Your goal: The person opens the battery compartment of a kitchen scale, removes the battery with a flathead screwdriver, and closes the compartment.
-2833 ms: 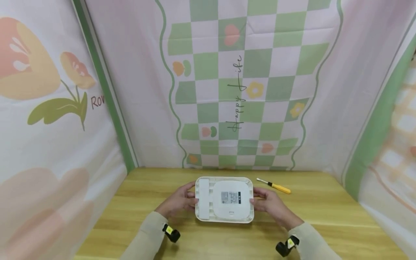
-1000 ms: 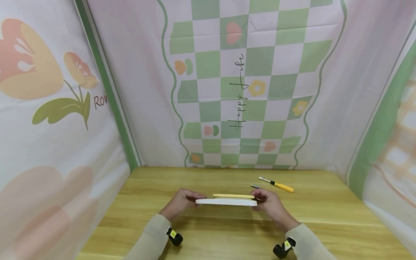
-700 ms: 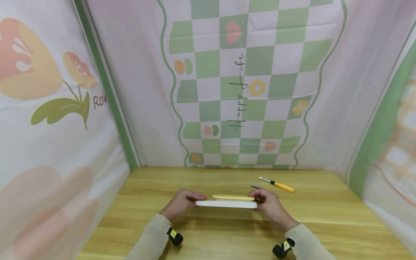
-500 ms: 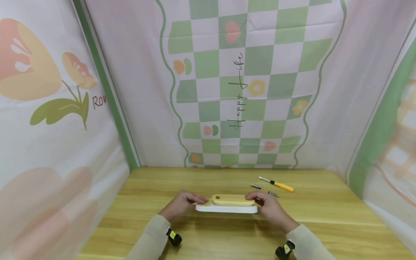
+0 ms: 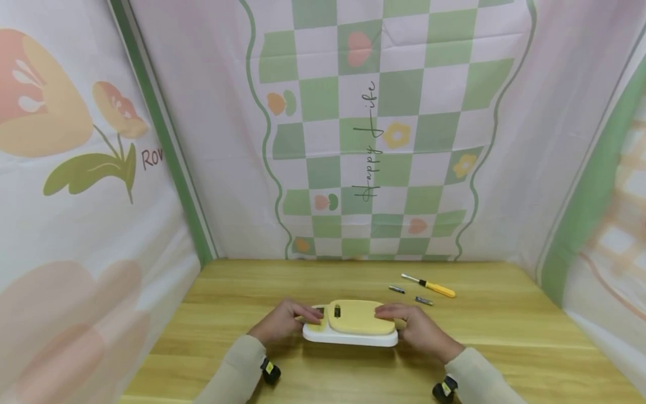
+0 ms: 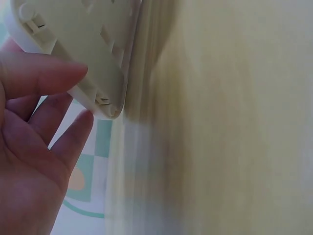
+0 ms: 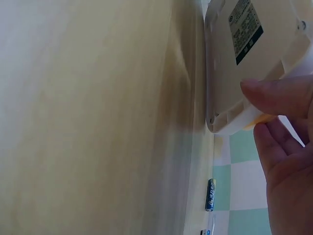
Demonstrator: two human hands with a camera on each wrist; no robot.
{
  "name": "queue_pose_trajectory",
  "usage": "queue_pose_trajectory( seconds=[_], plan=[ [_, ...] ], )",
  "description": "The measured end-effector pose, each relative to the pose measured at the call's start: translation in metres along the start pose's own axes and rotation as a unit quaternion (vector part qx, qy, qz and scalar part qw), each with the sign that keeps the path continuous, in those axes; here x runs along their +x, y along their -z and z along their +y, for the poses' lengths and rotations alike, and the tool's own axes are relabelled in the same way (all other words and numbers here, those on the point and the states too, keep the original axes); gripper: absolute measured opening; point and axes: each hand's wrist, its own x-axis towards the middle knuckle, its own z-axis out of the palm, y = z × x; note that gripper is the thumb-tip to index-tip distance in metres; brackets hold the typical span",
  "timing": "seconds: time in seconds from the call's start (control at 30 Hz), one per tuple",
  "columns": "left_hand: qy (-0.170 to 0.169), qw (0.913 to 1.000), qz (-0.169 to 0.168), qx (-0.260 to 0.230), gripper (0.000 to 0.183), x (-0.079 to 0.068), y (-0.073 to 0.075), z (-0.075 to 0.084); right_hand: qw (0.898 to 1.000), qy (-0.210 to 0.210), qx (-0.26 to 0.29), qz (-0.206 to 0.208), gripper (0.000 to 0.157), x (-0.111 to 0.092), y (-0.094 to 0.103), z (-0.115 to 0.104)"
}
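Note:
A white kitchen scale (image 5: 348, 338) with a yellow weighing plate (image 5: 358, 320) is held tilted, its top facing the head view. My left hand (image 5: 286, 321) pinches its left end, fingers on top near the small dark display and thumb on the underside (image 6: 80, 36). At the other end my right hand (image 5: 421, 325) grips it, fingers over the plate's edge and thumb beneath. In the right wrist view the underside (image 7: 269, 49) shows a printed label (image 7: 244, 30). One edge looks near or on the table; contact is unclear.
Behind the right hand, two small batteries (image 5: 396, 289) lie apart on the wooden table (image 5: 242, 280). Further back lies a screwdriver (image 5: 436, 289) with a yellow handle. Patterned cloth (image 5: 373, 168) hangs at the table's back, with cloth at both sides.
The scale has turned from underside facing the head view, through edge-on, to its yellow top showing. Both hands kept hold of it. The batteries behind it have come into view.

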Motion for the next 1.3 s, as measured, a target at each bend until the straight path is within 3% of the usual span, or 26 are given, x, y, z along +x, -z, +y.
queue_pose_trajectory(
  seconds=[0.2,0.33,0.47,0.57,0.7,1.03,1.3],
  plan=[
    [-0.014,0.9998,0.001,0.017,0.055,0.004,-0.004,-0.008,1.0,0.018,-0.014,0.002,0.065,0.0,-0.002,0.003],
    [-0.008,0.9995,0.0,0.031,0.06,0.006,-0.005,-0.009,0.997,0.063,-0.051,0.012,0.069,0.001,-0.003,0.004],
    [-0.032,0.9969,-0.011,0.072,0.055,0.007,-0.008,-0.007,0.984,0.124,-0.129,0.024,0.065,0.003,-0.003,0.004],
    [-0.07,0.9883,-0.025,0.134,0.055,0.009,-0.009,-0.006,0.972,0.152,-0.179,0.023,0.066,0.005,-0.002,0.006],
    [-0.098,0.9762,-0.035,0.19,0.061,0.011,-0.01,-0.006,0.97,0.143,-0.196,0.005,0.069,0.007,-0.002,0.007],
    [-0.063,0.9712,-0.057,0.223,0.067,0.013,-0.008,-0.003,0.97,0.115,-0.213,-0.025,0.063,0.011,-0.003,0.002],
    [-0.082,0.9572,-0.067,0.269,0.063,0.015,-0.012,-0.001,0.961,0.132,-0.243,-0.025,0.058,0.011,-0.006,0.002]
  ],
)
